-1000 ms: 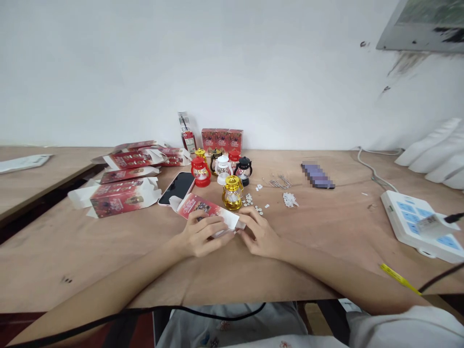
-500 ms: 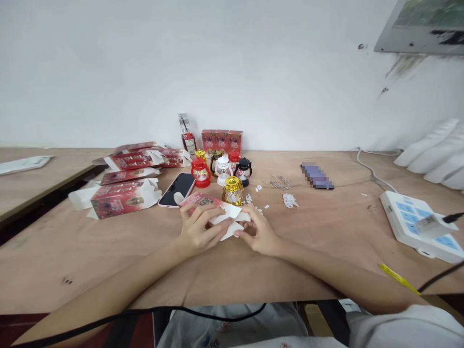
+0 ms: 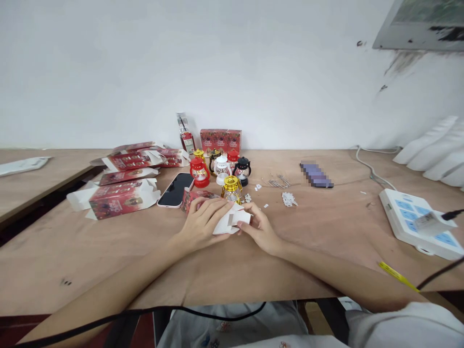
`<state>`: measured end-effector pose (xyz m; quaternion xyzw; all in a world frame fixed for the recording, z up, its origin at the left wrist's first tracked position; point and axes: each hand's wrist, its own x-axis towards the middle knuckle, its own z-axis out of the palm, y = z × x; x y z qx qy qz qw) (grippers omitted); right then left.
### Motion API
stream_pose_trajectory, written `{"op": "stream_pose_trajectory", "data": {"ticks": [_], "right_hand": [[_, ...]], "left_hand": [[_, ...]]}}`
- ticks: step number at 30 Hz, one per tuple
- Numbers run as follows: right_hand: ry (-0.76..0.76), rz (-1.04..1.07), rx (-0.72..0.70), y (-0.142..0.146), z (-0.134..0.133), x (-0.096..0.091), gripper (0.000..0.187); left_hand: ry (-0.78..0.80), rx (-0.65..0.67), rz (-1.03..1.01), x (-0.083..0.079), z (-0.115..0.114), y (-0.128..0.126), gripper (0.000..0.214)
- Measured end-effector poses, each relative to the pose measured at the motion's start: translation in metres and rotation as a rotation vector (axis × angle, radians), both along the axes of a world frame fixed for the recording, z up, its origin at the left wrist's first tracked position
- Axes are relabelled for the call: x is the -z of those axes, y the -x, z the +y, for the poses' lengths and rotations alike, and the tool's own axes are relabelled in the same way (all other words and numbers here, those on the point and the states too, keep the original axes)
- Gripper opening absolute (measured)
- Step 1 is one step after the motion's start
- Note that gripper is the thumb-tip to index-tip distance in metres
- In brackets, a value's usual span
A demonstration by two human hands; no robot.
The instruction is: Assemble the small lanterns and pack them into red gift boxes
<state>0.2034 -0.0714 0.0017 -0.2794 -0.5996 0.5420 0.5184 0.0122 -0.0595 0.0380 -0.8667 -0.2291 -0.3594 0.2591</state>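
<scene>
Between my hands is a small red printed cardboard box, lying on its side with its white end flaps facing me. My left hand wraps over the box's body and hides much of it. My right hand pinches a white flap at the box's right end, thumb in front. Just behind the box stands a gold mini lantern. Further back are a red lantern, a white lantern, a black lantern and several others.
Unfolded red boxes are piled at the left, beside a phone. Closed red boxes and a bottle stand by the wall. White bits, metal wire pieces, another phone and a power strip lie rightward.
The box's end flaps, spread apart before, are now folded inward over the end. The box has turned so that its white end faces me more.
</scene>
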Motion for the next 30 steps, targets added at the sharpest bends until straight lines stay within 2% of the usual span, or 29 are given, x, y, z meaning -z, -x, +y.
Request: {"op": "stream_pose_trajectory", "data": {"ticks": [3, 6, 12, 15, 18, 24, 30], "right_hand": [[-0.014, 0.005, -0.015, -0.0016, -0.0001, -0.0002, 0.035], [-0.057, -0.004, -0.034, -0.0032, -0.0022, -0.0009, 0.033], [-0.227, -0.117, -0.023, -0.0078, -0.0082, -0.0011, 0.030], [-0.230, -0.107, -0.056, -0.0101, -0.0089, -0.0024, 0.031], [-0.219, -0.102, -0.063, -0.0103, -0.0078, -0.0036, 0.029], [-0.265, -0.146, -0.055, -0.0078, -0.0042, -0.0011, 0.024], [-0.193, -0.095, -0.075, -0.0048, -0.0029, 0.0012, 0.020]], "left_hand": [[-0.044, 0.007, 0.022, 0.0009, 0.0016, 0.0044, 0.042], [-0.057, 0.050, 0.004, 0.0027, 0.0022, 0.0067, 0.043], [0.039, 0.095, -0.086, 0.0037, 0.0026, 0.0035, 0.038], [0.096, 0.096, -0.105, 0.0029, 0.0028, 0.0023, 0.031], [0.086, 0.100, -0.121, 0.0027, 0.0028, 0.0020, 0.025], [0.062, 0.108, -0.128, 0.0051, 0.0022, 0.0010, 0.025], [0.056, 0.129, -0.093, 0.0067, 0.0015, -0.0004, 0.022]]}}
